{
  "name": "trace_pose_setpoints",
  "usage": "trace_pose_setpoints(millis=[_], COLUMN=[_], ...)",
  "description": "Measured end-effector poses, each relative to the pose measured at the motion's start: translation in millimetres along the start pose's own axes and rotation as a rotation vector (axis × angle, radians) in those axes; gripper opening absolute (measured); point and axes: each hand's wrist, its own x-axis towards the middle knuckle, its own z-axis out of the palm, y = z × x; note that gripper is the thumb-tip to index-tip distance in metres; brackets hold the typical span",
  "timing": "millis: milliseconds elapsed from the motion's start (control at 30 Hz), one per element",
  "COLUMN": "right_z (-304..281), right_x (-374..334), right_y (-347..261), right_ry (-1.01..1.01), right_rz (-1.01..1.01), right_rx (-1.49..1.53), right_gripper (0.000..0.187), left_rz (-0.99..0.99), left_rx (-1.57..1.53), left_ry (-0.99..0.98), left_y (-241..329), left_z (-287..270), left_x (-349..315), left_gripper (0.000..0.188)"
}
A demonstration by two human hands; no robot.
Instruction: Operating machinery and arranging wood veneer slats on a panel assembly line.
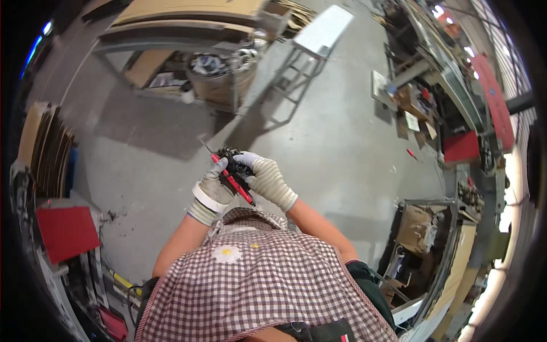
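Note:
Both my hands wear whitish gloves with striped cuffs and meet in front of my checked apron. My left hand (215,186) is closed around a slim red-and-black tool (235,181), whose thin pale metal tip points up and to the left. Its exact kind is unclear. Against the tool lies a dark, tangled black bundle (229,153) with shiny loose strands. My right hand (266,178) grips this bundle from the right side, its fingers curled over it. Part of the bundle is hidden behind the fingers, and I cannot tell what it is made of.
Ahead stands a workbench (171,25) with a filled bin (219,85) beneath. A long white-topped bench (325,28) is right of it. Cardboard sheets (48,154) lean at the left above a red panel (67,233). A cart with cardboard (415,228) stands at the right.

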Motion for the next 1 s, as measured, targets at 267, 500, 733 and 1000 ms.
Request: trace_pose_setpoints(millis=[267,500,733,1000], right_z=[-200.9,-450.6,-628.8,-811.2], right_x=[29.6,44.8,48.7,-69.1], right_y=[167.9,350.7,466.6,782.5], right_ry=[0.526,1.149,1.413,1.715], right_rz=[0.237,0.507,0.483,0.910], right_rx=[0.312,0.799,0.957,1.125], right_gripper=[0.030,0.020,0.026,0.031], left_rz=[-0.170,-0.396,-0.184,0.268], left_rx=[-0.011,0.128,0.227,0.153], left_ry=[0.009,0.078,0.306,0.259], left_y=[-84.7,-141.2,-194.9,-158.5], left_z=[126.4,192.8,268.7,341.7], left_x=[211.0,444.5,673.0,918.4], left_gripper=[0.029,0.024,0.031,0.035])
